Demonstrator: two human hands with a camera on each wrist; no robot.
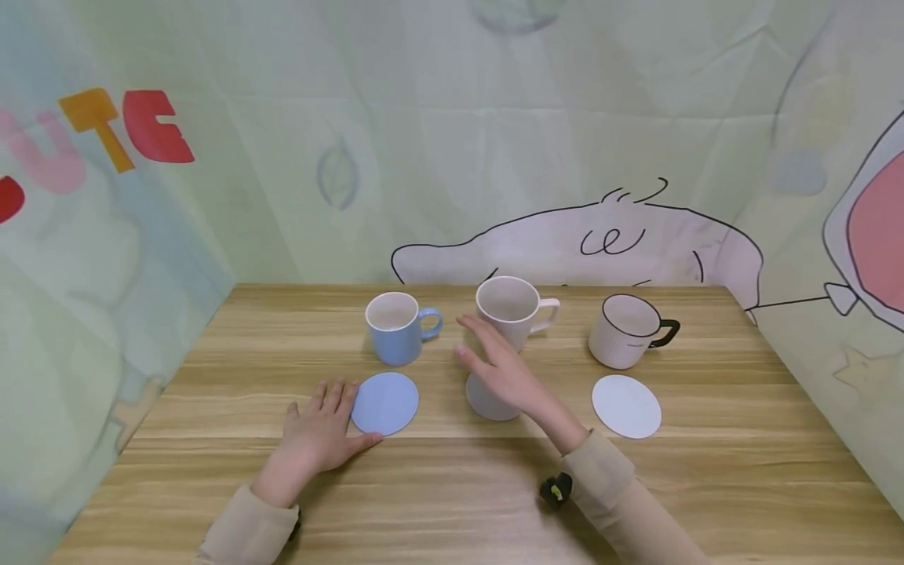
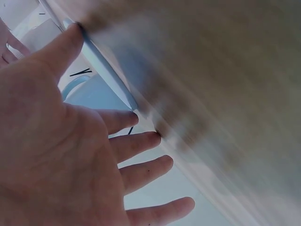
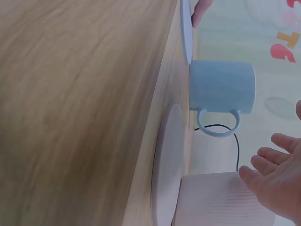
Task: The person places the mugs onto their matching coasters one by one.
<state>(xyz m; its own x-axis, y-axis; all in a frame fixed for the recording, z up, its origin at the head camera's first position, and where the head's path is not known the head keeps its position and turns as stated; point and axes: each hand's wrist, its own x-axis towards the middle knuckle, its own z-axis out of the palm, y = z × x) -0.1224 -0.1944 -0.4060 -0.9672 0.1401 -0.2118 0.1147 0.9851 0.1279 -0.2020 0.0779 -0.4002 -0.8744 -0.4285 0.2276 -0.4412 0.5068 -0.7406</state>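
Observation:
My left hand (image 1: 318, 428) lies low over the table with fingers spread, its thumb and forefinger at the edge of a round blue coaster (image 1: 385, 404). Behind that coaster stands a light blue mug (image 1: 395, 345), handle to the right. My right hand (image 1: 504, 377) is raised with straight fingers, holding nothing. It hovers over a pale round coaster (image 1: 487, 406) and partly hides it, in front of a tall pale mug (image 1: 507, 302). Whether it touches that mug is unclear; in the right wrist view the fingertips are beside the tall mug (image 3: 216, 197).
A white mug (image 1: 617, 345) with a dark rim and black handle stands at the right, behind a round white coaster (image 1: 627, 408). The wooden table (image 1: 438, 502) ends at a printed cloth backdrop (image 1: 438, 157) at the back and sides.

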